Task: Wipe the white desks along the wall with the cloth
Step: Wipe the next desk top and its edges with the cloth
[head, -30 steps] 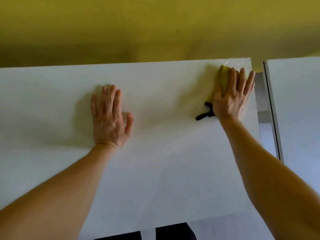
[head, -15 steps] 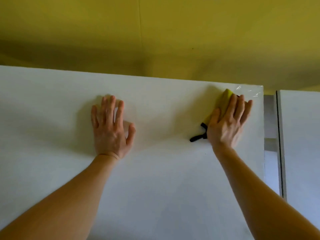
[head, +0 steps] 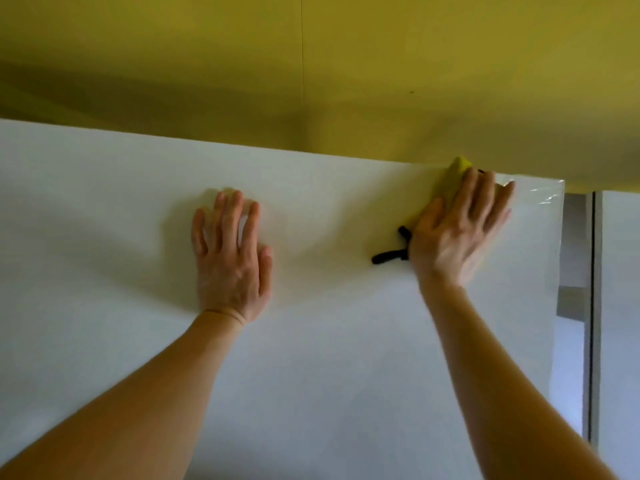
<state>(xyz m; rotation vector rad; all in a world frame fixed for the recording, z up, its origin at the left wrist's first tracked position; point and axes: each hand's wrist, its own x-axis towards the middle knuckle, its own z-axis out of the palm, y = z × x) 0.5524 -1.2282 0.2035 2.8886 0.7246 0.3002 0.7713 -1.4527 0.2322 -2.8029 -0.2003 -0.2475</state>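
Since a second ago the cloth point(head: 456, 174) has slid away from the right edge of the table point(head: 346, 358) and up to its far edge, carried under the right hand point(head: 457, 233). It is yellow and mostly hidden by that hand. Only its far tip shows, poking out past the fingertips right at the far edge, where the top meets the wall point(head: 346, 64). Whether the tip touches the wall I cannot tell. A black loop point(head: 389, 255) sticks out from under the heel of the hand on the thumb side and lies flat on the table.

The right hand lies palm down on the cloth, fingers straight and close together, angled toward the far right corner. It presses on the cloth rather than gripping it, with the thumb stretched out along the cloth's left side.

The left hand point(head: 232, 258) has stayed where it was, well apart from the right and nearer the middle of the table. It lies flat, palm down, fingers straight and slightly spread, holding nothing.

The table is white and plain, and its far right corner shows a glossy sheen point(head: 540, 195). The wall behind is yellow, with a thin vertical seam point(head: 302, 81) running down it. To the right, across a narrow gap point(head: 571, 341), stands a second table point(head: 620, 306), also white, with a dark strip along the edge that faces the gap.
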